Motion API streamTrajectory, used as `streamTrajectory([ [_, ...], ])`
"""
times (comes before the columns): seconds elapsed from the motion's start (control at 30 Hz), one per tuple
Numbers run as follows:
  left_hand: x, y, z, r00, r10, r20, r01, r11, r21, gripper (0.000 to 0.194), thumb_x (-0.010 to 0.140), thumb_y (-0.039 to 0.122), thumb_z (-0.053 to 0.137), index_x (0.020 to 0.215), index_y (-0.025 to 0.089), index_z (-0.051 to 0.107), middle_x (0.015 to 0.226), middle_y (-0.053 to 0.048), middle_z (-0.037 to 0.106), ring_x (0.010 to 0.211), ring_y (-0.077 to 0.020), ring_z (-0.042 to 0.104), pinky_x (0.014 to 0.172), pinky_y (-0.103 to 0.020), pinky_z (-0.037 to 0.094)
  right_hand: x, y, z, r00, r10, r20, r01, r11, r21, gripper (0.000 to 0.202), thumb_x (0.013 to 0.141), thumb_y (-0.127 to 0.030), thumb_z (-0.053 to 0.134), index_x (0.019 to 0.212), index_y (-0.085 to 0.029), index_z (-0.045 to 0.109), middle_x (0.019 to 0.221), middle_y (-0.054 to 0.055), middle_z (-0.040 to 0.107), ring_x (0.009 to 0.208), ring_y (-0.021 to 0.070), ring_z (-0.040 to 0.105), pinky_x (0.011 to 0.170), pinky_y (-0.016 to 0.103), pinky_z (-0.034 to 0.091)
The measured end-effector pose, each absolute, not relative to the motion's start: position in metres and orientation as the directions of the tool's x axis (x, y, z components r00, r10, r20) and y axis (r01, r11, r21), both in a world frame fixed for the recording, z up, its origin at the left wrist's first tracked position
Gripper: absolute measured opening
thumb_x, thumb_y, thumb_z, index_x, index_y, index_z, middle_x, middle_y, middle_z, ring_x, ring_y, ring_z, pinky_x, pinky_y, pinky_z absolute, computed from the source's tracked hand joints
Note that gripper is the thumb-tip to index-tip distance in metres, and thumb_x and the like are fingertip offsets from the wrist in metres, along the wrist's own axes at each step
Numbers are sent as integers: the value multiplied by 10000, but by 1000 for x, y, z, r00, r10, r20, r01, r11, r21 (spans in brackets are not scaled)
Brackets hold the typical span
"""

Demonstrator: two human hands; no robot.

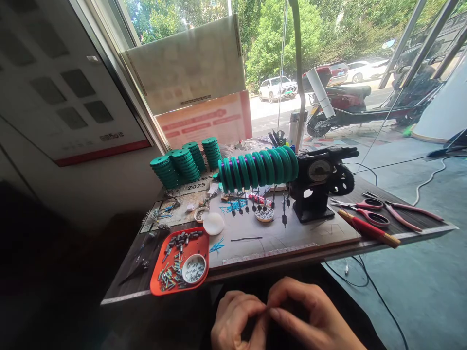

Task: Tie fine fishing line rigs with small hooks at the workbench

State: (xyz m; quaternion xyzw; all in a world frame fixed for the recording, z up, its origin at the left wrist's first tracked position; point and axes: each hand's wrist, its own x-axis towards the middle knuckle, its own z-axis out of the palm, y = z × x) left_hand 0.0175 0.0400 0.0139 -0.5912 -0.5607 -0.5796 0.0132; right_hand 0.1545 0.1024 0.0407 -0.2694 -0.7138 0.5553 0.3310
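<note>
My left hand [239,318] and my right hand [306,313] are together over my lap, below the front edge of the table. Both are closed in a pinch, their fingertips meeting. Whatever they hold, if anything, is too small to make out. Beyond them, a black hand-cranked winding machine [315,187] stands on the table. A row of green spools [259,170] with purple wire between them sits on its shaft. Several small dark pieces hang on wires beneath the spools. A short dark strip [246,238] lies on the pale board [292,243].
An orange tray [155,272] at left carries small metal parts and a white bowl [194,269]. Stacked green spools [186,165] stand behind. A dish of beads [264,215], blue strips [217,245], scissors [372,216], pliers [401,216] and a red-handled tool [368,228] lie about.
</note>
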Motion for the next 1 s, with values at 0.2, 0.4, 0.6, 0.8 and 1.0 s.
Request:
streamTrajectory([
  [0.2, 20, 38, 20, -315, 664, 679, 663, -358, 658, 152, 700, 88, 638, 685, 238, 620, 606, 50, 653, 588, -122, 553, 580, -214, 445, 154, 101, 39, -629, 746, 220, 6, 288, -958, 156, 822, -261, 552, 719, -162, 616, 705, 30, 633, 646, 144, 593, 603, 218, 458],
  [0.4, 20, 40, 30, -568, 800, 193, 165, -119, 979, 169, 557, 282, 797, 701, 229, 725, 622, 15, 619, 562, -120, 516, 538, -212, 417, 155, 106, 47, -476, 538, 695, 13, 795, -606, 93, 838, -104, 534, 815, -180, 582, 701, 23, 658, 598, 126, 580, 578, 240, 450],
  [0.6, 29, 45, 34, -98, 889, -448, -819, 184, 544, 282, 475, 363, 851, 573, 147, 698, 464, 33, 497, 434, -44, 438, 451, -155, 374, 155, 106, 49, -473, 209, 856, 136, 977, -163, 228, 950, -206, 407, 870, -143, 612, 686, 51, 698, 509, 126, 561, 475, 261, 393],
  [0.8, 29, 48, 52, -244, 891, -382, -778, 55, 625, 231, 467, 298, 864, 549, 175, 686, 512, 39, 579, 455, -27, 481, 475, -111, 394, 152, 104, 45, -467, 264, 844, 39, 960, -278, 213, 953, -215, 405, 852, -151, 581, 669, 47, 676, 518, 124, 548, 494, 255, 396],
  [1.0, 26, 41, 41, -654, 755, -54, -70, 11, 998, 219, 480, 371, 829, 549, 200, 710, 506, 13, 667, 503, -110, 581, 520, -159, 450, 151, 110, 53, -534, 709, 460, -45, 520, -853, 179, 870, -282, 527, 746, -179, 603, 666, 26, 634, 596, 132, 588, 554, 210, 460],
])
